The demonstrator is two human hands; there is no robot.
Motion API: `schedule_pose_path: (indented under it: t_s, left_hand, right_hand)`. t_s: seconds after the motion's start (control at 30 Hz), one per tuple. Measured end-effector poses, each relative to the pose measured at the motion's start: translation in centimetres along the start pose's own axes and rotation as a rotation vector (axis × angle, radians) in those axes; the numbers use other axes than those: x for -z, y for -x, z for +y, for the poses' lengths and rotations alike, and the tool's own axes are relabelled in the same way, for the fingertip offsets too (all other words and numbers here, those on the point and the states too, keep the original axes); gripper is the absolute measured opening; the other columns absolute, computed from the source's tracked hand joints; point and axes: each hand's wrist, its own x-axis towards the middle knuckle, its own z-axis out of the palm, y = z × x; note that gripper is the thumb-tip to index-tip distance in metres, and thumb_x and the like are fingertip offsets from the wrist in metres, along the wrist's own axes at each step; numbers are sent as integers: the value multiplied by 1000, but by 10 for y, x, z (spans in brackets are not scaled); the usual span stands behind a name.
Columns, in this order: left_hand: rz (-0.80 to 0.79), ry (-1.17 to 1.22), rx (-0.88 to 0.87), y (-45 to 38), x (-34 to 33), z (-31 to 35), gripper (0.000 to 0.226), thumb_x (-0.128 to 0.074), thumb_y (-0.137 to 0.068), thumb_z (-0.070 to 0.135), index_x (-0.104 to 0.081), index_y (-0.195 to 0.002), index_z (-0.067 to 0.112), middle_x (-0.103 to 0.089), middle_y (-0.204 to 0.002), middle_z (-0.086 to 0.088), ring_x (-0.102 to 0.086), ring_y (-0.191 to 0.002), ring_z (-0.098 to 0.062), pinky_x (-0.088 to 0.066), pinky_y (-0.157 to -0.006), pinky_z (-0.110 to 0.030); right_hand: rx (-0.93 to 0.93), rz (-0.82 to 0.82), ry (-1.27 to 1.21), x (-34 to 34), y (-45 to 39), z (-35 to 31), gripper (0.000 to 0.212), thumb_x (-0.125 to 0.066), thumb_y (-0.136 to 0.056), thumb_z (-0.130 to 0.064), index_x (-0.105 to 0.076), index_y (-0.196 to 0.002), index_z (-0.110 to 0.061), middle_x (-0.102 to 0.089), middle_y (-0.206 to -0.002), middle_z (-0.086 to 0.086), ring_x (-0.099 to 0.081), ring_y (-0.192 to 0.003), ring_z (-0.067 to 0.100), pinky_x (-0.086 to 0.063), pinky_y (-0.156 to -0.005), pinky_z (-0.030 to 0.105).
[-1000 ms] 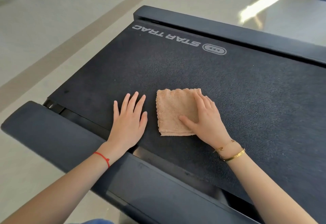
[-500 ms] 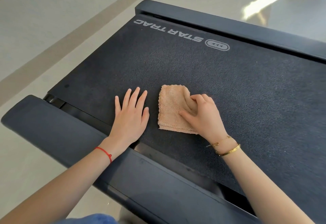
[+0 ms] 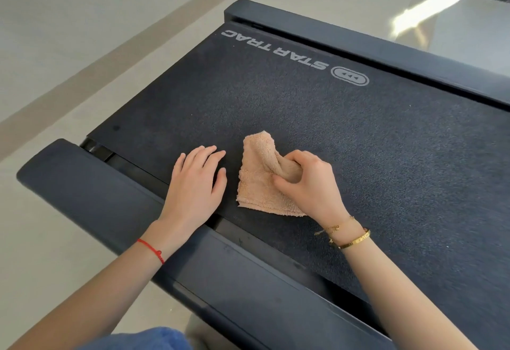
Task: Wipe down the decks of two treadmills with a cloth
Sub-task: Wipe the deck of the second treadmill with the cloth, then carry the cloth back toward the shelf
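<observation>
**Cloth bunched in your right hand on the STAR TRAC deck**

The belt [image 3: 358,142] reads "STAR TRAC" [image 3: 274,47] in pale letters, upside down to you, with an oval three-arrow logo [image 3: 351,76] just beside the final letter. Take that logo as your marker. The peach cloth [image 3: 258,181] lies on the belt well toward you from the logo, its near edge close to the belt's near border. Your right hand [image 3: 309,184] curls round a gathered fold of it, thumb and fingers pinching, so part of the cloth is pulled up. Your left hand [image 3: 196,184] rests flat on the belt just beside the cloth, fingers straight, holding nothing. Bare belt stretches from the cloth to the logo. The near side rail [image 3: 91,192] lies under your left wrist; the far side rail [image 3: 372,49] runs beyond the logo.
</observation>
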Motion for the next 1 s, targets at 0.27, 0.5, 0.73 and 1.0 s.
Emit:
schedule_pose_path:
  t_s: [0.27,0.5,0.73,1.0]
  left_hand:
    - [66,28,68,14,40,-27,34,-54,-98,21,-63,-129,12,-61,-133,-4,-54,-127,-22,-40,-108,-41]
    - [94,-15,220,24,87,-75,34,-55,-97,23,-65,-127,12,-63,-131,-4,-56,-124,-23,-42,-105,-42]
    - [116,11,315,39,153,-99,31,-58,-96,19,-66,-124,9,-66,-125,-7,-61,-115,-24,-48,-97,-39]
    - [217,0,421,56,259,-88,27,-59,-96,15,-67,-120,7,-67,-118,-7,-64,-106,-25,-53,-89,-42]
  right_hand:
    - [53,-89,-37,-15,-22,-43,16,-75,-78,-24,-68,-93,-20,-63,-86,-8,-58,-83,9,-43,-75,20]
    - [116,-191,-66,-35,-53,-97,15,-75,-79,-23,-65,-90,-25,-63,-86,-8,-58,-81,7,-42,-68,14]
    - [128,-246,-117,-30,-78,-175,17,-76,-78,-25,-63,-88,-30,-61,-84,-15,-57,-81,1,-39,-67,5]
    - [172,-349,-157,9,-98,-269,20,-78,-78,-23,-68,-96,-22,-63,-87,-13,-58,-82,2,-38,-70,1]
